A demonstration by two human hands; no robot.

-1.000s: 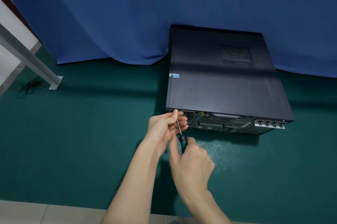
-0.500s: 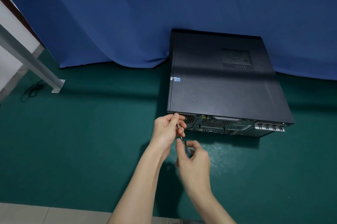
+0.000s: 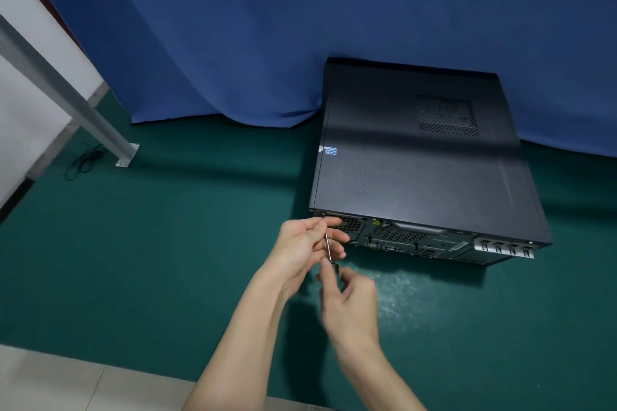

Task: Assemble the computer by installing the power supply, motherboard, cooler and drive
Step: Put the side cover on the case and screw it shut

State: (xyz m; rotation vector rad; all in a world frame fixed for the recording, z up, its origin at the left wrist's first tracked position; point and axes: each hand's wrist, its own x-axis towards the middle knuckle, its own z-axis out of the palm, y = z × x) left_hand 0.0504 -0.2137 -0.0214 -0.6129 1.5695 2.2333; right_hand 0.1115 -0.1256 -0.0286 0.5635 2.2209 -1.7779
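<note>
Fingers of left hand curled about the thin shaft of a dark-handled steel screwdriver, right hand gripping its handle, tip at the rear top-left corner of the flat black metal computer case lying on green matting. Probably near the end: cover on, closing screws seemingly left. Power supply, motherboard, cooler, drive hidden inside; screw too small to make out; right hand blurred.

The computer case is shown in matt black, with a dotted perforated patch on top and a blue-and-white sticker at one edge. Silver slot brackets are seen at its rear. The screwdriver is marked by a silver shaft and black handle. The mat is coloured dark green, the cloth deep blue.
</note>
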